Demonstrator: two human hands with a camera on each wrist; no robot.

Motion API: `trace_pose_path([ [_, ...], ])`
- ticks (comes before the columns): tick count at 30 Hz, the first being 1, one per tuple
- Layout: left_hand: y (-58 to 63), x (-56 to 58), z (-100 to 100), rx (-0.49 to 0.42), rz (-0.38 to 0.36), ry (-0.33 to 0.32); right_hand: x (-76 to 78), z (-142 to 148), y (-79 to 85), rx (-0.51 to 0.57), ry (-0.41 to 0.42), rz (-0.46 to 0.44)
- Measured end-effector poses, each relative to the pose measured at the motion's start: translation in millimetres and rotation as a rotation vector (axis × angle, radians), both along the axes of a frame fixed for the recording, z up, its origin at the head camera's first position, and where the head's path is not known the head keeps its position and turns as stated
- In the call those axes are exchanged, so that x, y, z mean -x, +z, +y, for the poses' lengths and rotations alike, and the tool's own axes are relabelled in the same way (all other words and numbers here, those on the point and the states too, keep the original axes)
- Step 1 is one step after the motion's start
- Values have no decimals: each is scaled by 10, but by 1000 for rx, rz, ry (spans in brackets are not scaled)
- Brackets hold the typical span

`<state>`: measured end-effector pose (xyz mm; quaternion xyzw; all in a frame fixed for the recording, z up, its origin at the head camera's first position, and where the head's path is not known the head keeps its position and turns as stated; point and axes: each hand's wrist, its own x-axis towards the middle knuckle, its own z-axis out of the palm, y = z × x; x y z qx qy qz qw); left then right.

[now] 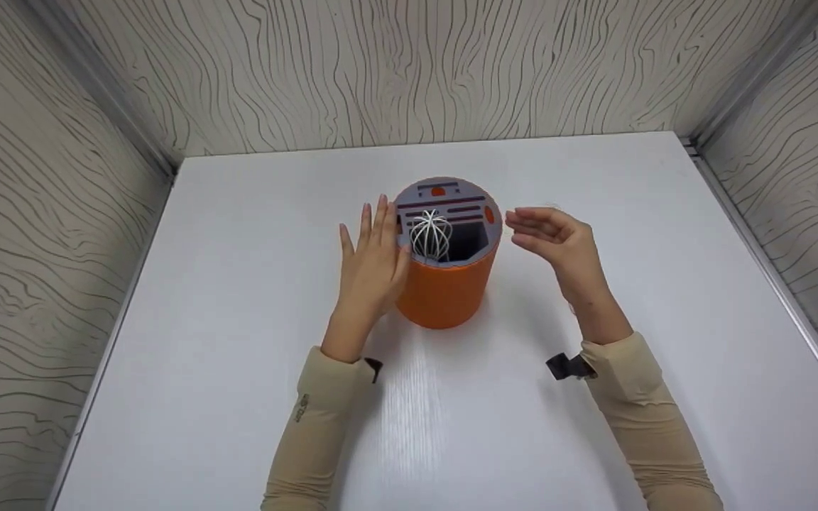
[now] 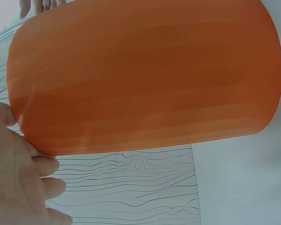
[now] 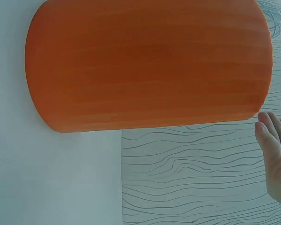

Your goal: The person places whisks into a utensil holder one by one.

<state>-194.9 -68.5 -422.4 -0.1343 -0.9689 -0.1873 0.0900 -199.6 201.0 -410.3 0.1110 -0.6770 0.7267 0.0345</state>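
Observation:
An orange cylindrical utensil holder [image 1: 444, 298] with a grey slotted top stands upright on the table. A wire whisk [image 1: 430, 238] pokes up out of its large opening, the lower part hidden inside. My left hand [image 1: 373, 270] lies along the holder's left side near the rim, fingers straight and spread. In the left wrist view the fingers of that hand [image 2: 18, 173] are right at the orange wall [image 2: 145, 75]. To the right of the rim, my right hand [image 1: 554, 238] is held with fingers loosely bent and nothing in them. The right wrist view shows its fingertips [image 3: 261, 125] close by the rim.
The white table [image 1: 224, 284] stretches around the holder on all sides. Behind it rises a wood-grain patterned panel [image 1: 409, 78], with similar panels at left [image 1: 33, 248] and right [image 1: 792, 177]. A dark strap piece [image 1: 569, 365] sticks out from the right wrist.

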Motion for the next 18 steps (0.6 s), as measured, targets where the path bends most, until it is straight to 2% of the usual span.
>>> trace_pose_path([
  [12,-9,-13,-2,-26,23,-7,0,176,-133,80,-41,-35],
  [18,-11,-9,-5,-27,36,-9,8,274,-187,63,-71,-42],
])
